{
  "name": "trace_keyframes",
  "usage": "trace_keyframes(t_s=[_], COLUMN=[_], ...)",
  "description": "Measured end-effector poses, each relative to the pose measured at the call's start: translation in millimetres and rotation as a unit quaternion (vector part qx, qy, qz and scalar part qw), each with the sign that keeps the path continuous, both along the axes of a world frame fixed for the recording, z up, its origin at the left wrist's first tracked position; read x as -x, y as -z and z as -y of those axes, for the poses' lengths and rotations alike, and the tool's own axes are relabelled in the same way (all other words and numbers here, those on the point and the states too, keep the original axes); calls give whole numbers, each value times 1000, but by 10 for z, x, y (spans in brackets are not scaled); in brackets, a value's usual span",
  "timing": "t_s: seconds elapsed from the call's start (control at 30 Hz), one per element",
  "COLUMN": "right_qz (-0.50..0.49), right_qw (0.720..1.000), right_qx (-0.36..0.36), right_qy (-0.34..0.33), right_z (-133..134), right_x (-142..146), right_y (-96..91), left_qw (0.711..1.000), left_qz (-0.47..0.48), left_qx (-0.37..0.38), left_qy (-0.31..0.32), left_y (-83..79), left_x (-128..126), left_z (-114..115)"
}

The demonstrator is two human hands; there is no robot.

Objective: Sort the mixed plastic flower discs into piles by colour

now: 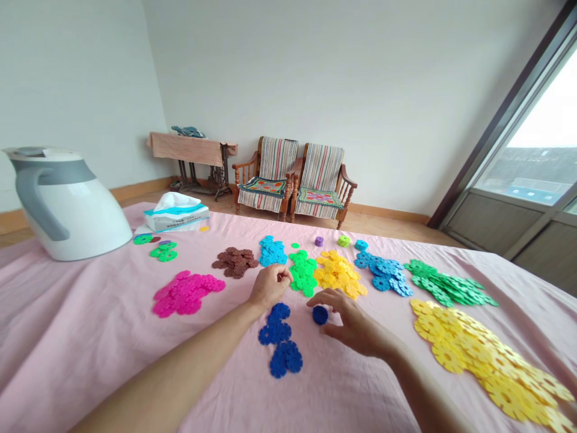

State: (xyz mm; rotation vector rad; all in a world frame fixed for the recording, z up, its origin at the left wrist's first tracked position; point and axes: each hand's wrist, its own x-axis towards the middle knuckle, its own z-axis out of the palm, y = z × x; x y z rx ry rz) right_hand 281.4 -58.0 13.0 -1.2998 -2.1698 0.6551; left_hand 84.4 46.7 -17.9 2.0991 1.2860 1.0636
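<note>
From the head view, we find plastic flower discs sorted by colour on a pink sheet (90, 343). We count nine heaps: magenta (187, 293), brown (234, 263), sky-blue (273, 252), bright green (303, 273), yellow (339, 273), mid-blue (383, 273), dark green (446, 282), pale yellow (482, 361) and navy (279, 340). Most are too dense to count; the navy heap looks smallest, at roughly ten discs. Sorting looks well advanced. Outside the heaps lie a small green-and-purple cluster (160, 249) by the white jug (67, 204) and three short stacks, purple (319, 241), lime (344, 240) and teal (361, 245). Our right grip (354, 322) pinches a navy piece (320, 314) in its fingertips, just beside the navy heap. Our left grip (270, 285) is curled beside the bright green heap; we cannot tell whether it holds anything.
</note>
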Motion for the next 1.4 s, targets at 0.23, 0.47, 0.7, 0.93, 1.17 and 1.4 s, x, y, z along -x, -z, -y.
trace_keyframes(t_s=[0.23,0.47,0.7,0.93,1.17,1.4], right_qz=[13,1,-5,85,-16,-155], right_qw=[1000,1000,1000,993,997,974], right_qx=[-18,-15,-11,-9,39,21], right_qy=[-14,7,-29,-83,-63,164], right_z=[-33,-52,94,286,225,-112], right_x=[81,64,226,488,475,110], right_y=[-14,60,-110,-175,-127,15], left_qw=[1000,1000,1000,1000,1000,1000], left_qz=[-2,-2,2,2,0,-4], left_qx=[2,5,3,10,12,9], left_qy=[3,3,6,1,1,5], left_y=[-14,-10,1,25,19,12], left_x=[2,-1,0,-3,-3,-2], left_z=[1,1,0,-12,-10,-15])
